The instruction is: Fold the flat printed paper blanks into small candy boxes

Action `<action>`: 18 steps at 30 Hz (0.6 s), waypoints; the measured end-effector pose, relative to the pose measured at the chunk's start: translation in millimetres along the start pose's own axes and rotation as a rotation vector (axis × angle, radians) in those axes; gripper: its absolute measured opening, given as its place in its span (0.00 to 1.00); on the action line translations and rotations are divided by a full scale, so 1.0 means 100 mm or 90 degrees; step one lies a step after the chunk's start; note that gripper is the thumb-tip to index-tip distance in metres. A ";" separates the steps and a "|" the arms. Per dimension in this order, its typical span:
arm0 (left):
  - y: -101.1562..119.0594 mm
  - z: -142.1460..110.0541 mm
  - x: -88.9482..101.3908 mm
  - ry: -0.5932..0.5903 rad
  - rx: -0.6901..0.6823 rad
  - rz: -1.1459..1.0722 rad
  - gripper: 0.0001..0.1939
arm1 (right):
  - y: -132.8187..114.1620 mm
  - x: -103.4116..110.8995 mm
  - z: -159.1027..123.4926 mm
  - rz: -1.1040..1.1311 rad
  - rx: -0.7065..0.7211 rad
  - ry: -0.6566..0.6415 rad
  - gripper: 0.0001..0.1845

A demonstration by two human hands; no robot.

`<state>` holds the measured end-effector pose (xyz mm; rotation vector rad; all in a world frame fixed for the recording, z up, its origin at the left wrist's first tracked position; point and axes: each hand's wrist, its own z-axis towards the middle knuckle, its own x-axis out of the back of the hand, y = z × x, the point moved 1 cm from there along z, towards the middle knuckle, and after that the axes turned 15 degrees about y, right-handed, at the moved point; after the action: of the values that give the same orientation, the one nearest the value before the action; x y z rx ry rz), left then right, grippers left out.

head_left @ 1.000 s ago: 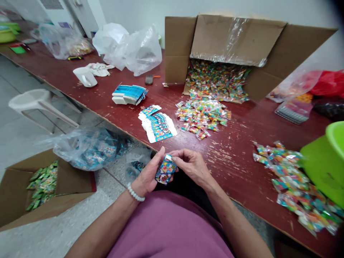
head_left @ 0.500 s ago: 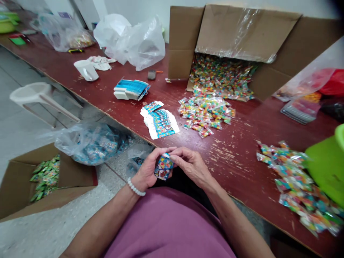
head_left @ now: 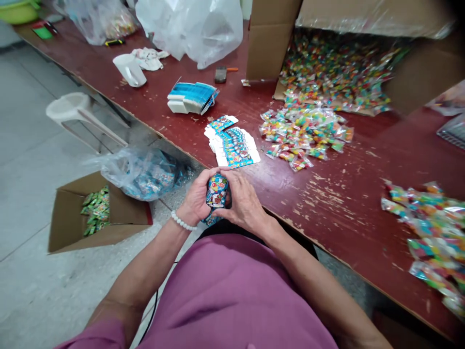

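Observation:
Between my two hands is a small blue printed candy box [head_left: 217, 191], held upright in front of my body. My left hand [head_left: 198, 195], with a bead bracelet at the wrist, wraps its left side. Around the right side and the lower end curls my right hand [head_left: 246, 201], its thumb at the bottom. Some blue print [head_left: 210, 219] shows just beneath the hands; I cannot tell what it belongs to. Flattened blue-and-white cartons [head_left: 238, 148] lie fanned on the table beyond my fingers. Right of them is a pile of wrapped candies [head_left: 305, 133].
A big cardboard box [head_left: 267, 43] spills candy packets onto the red table [head_left: 290, 203]. Left of it are a stack of blue cartons [head_left: 192, 97], a white mug [head_left: 130, 70] and plastic bags [head_left: 192, 31]. On the floor stand a carton of green packets [head_left: 125, 201] and a stool [head_left: 69, 104].
My right hand has moved from the box's top end to its right side and bottom. The box's top flap no longer shows. The view has shifted down and to the right.

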<state>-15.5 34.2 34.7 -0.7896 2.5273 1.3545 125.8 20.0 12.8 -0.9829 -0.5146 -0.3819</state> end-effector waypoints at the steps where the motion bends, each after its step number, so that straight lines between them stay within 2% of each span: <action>1: -0.02 0.01 0.00 0.002 -0.005 -0.008 0.12 | -0.01 -0.02 0.01 -0.021 -0.002 0.007 0.47; 5: -0.07 -0.01 -0.01 0.003 -0.013 -0.031 0.13 | -0.05 -0.02 0.04 -0.086 0.012 0.021 0.40; 9: -0.14 -0.09 0.09 -0.014 0.003 0.000 0.15 | -0.07 -0.04 0.02 -0.082 0.017 -0.027 0.39; 12: -0.22 -0.11 0.32 0.007 -0.079 0.064 0.18 | -0.03 -0.05 -0.03 -0.068 0.026 -0.061 0.47; 15: -0.33 -0.04 0.66 0.112 -0.169 0.210 0.21 | 0.09 0.02 -0.08 -0.008 0.021 -0.022 0.59; 16: -0.36 0.00 0.78 0.149 -0.211 0.273 0.21 | 0.15 0.07 -0.09 0.020 0.005 0.002 0.58; 18: -0.37 0.05 0.96 0.200 -0.296 0.366 0.19 | 0.28 0.14 -0.10 0.064 -0.037 0.043 0.47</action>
<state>-77.9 -13.9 -31.9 -0.3541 2.8502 2.2116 154.5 24.3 -2.4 -1.0439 -0.3941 -0.3403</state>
